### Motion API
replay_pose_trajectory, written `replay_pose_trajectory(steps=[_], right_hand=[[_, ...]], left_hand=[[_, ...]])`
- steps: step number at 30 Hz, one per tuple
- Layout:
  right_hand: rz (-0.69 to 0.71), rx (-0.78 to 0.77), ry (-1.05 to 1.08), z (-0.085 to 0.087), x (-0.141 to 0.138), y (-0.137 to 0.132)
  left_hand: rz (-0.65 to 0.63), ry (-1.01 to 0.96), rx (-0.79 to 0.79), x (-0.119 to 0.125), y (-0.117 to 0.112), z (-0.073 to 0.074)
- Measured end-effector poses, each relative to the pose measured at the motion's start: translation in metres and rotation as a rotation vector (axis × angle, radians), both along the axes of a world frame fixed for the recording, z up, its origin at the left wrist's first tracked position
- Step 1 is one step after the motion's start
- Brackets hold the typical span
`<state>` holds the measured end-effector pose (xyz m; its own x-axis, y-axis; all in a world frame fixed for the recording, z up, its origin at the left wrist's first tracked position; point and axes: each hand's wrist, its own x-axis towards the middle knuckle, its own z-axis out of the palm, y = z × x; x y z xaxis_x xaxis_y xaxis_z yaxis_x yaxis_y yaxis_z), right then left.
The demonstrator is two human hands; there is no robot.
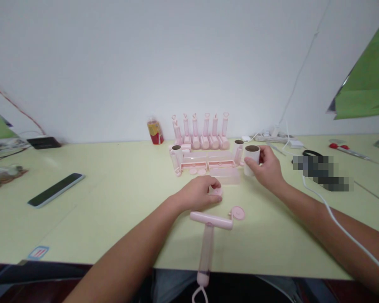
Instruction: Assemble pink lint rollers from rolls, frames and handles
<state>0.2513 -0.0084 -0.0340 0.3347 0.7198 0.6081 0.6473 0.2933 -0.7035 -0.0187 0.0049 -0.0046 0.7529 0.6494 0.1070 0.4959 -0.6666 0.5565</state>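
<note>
My right hand (268,169) grips an upright white paper roll (251,162) with a brown core, like a lint roller refill, at the right of the pink parts. My left hand (200,193) has its fingers curled round a small pale pink round piece (217,192) near the table's middle. In front of it lies a pink lint roller frame (210,219), without a paper roll on it. Its clear handle (206,252) points toward me, the looped end past the table edge. A round pink end cap (238,213) is joined at the frame's right end.
Several pink lint rollers (205,130) stand along the wall, with pink covers (222,176) and two more white rolls before them. A red and yellow packet (155,131) stands to their left. A phone (57,190) lies left; a white cable (337,227) crosses my right arm.
</note>
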Motion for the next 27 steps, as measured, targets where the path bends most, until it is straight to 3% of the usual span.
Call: replay_pose_trajectory(steps=[5, 11, 13, 17, 22, 24, 27], right_hand=[[-0.105, -0.138, 0.010, -0.014, 0.019, 0.019], [-0.085, -0.318, -0.050, -0.020, 0.019, 0.019], [-0.096, -0.241, -0.085, -0.015, 0.016, 0.015], [-0.124, 0.066, -0.279, 0.002, 0.009, 0.002], [-0.048, 0.106, -0.518, 0.024, 0.000, -0.014], [0.058, 0.020, -0.546, 0.031, -0.004, -0.021], [0.455, -0.311, -0.602, 0.037, -0.012, -0.038]], left_hand=[[-0.002, 0.141, 0.065, 0.006, 0.000, -0.008], [-0.035, 0.207, 0.144, 0.010, 0.000, -0.007], [-0.049, 0.225, 0.169, 0.010, 0.000, -0.007], [-0.068, 0.251, 0.199, 0.010, 0.002, -0.009], [-0.071, 0.253, 0.225, 0.010, 0.003, -0.011], [-0.077, 0.245, 0.232, 0.010, 0.003, -0.011], [-0.090, 0.246, 0.234, 0.011, 0.003, -0.011]])
